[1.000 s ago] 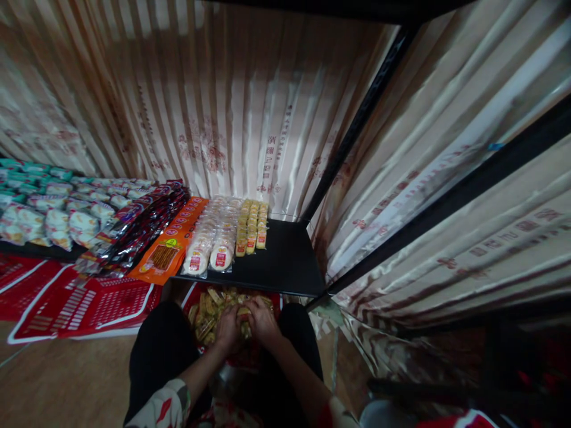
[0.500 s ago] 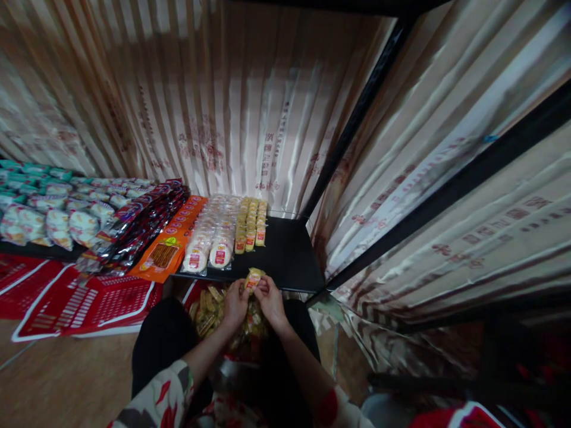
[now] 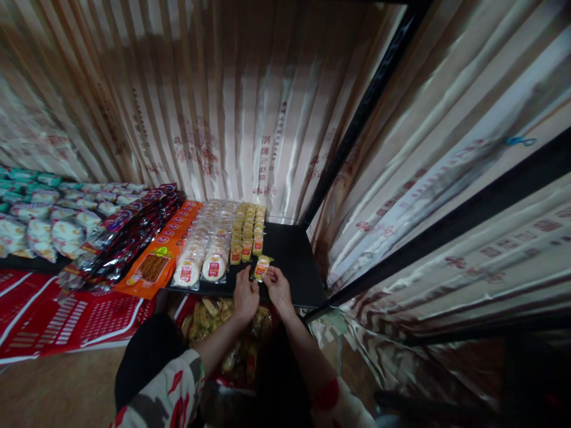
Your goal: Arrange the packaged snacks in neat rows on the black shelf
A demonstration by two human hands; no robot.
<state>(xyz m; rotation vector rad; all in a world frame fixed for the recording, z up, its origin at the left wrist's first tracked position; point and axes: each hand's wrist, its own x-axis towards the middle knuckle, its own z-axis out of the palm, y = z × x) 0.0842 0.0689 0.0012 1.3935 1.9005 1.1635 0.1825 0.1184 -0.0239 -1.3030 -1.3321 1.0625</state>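
A small yellow snack packet (image 3: pixel 262 267) with a red and white label is held above the black shelf (image 3: pixel 292 255). My right hand (image 3: pixel 278 290) pinches its lower right side. My left hand (image 3: pixel 247 297) is closed, with its fingertips at the packet's lower left corner. Just behind stand three rows of similar yellow packets (image 3: pixel 247 232). Below my hands, between my knees, a bag of loose yellow packets (image 3: pixel 207 318) is partly hidden by my forearms.
Left of the yellow rows lie round white wrapped cakes (image 3: pixel 214 267), an orange snack bag (image 3: pixel 151 264), dark shiny packets (image 3: pixel 129 229) and white packets (image 3: pixel 66 232). Red basket-print bags (image 3: pixel 80 312) hang below. A black post (image 3: pixel 357 131) and printed curtains (image 3: pixel 241 107) border the shelf.
Both hands have moved forward from over the bag to above the shelf, bringing the yellow packet close to the front of the rows. The view has shifted slightly.
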